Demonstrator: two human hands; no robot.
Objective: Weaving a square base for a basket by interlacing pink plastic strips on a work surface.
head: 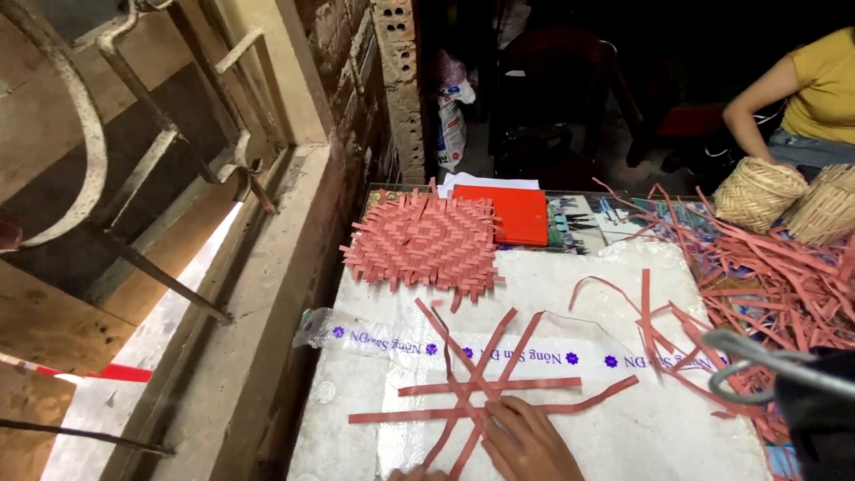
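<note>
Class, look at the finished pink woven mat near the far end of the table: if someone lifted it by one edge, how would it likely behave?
The woven mat is thin flat strips, so probably light and bendy. The interlacing should hold it together, though loose fringe ends might slip out.

Left: concrete window ledge (258, 294) with curved metal grille bars (134, 169); daylight falls below it. Far: bare brick wall (374, 80), then a dark room. Centre: table under white plastic sheet (570, 294). Far right: person in yellow shirt (824, 85), seated.
</note>
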